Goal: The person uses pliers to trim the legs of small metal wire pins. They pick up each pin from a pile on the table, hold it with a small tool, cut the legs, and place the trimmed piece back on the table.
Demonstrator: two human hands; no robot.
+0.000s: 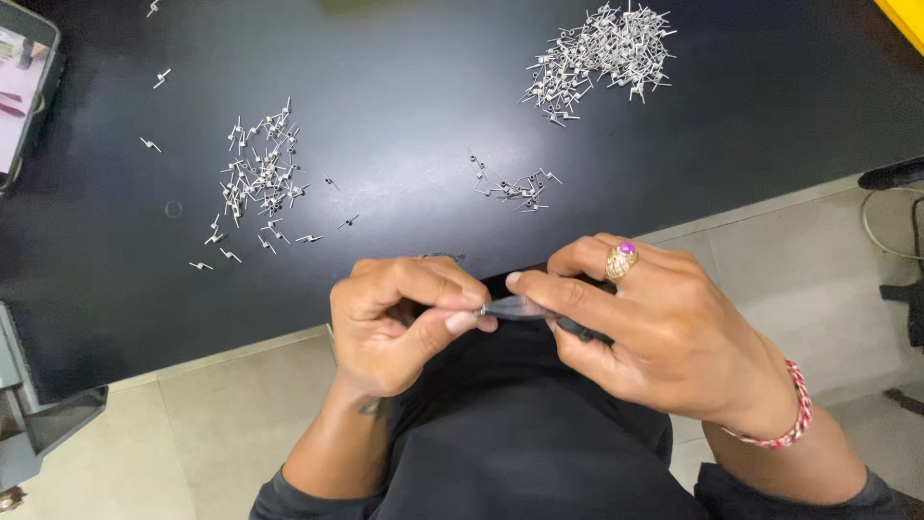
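Fingers (pixel 452 310) of the left hand (pixel 390 323) pinch shut on something tiny at the tip of slim pliers (pixel 539 313), gripped closed in the right hand (pixel 654 332), just off the table's (pixel 404 106) near edge. Probably one of the small metal pins (pixel 260 178) heaped on the table: light, stiff, easily dropped, best nipped mid-body. Fingertips hide it.

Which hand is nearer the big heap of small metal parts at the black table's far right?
Right. The right hand sits below that heap; the left hand is farther left.
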